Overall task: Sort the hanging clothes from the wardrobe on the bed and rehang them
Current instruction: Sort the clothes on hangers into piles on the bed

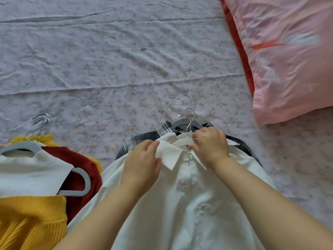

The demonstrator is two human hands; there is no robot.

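Floral bedsheet (108, 60), near edge: white shirt (189, 204) lying atop plaid shirt (142, 139). Left hand (142, 163) pinching its collar (169, 156); right hand (210, 145) gripping white hanger (182, 139). Knit pile (30, 222) sitting near-left. Sorting seemingly midway; rehanging not yet begun.

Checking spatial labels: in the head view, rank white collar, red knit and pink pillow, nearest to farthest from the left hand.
1. White collar, pinched by the left hand.
2. Red knit, just to its left.
3. Pink pillow, far upper right.

Your forearms bare, reaching forward; left hand (142, 162) pinches collar (170, 156); right hand (210, 145), fingers curled, seemingly grips hanger (181, 140).
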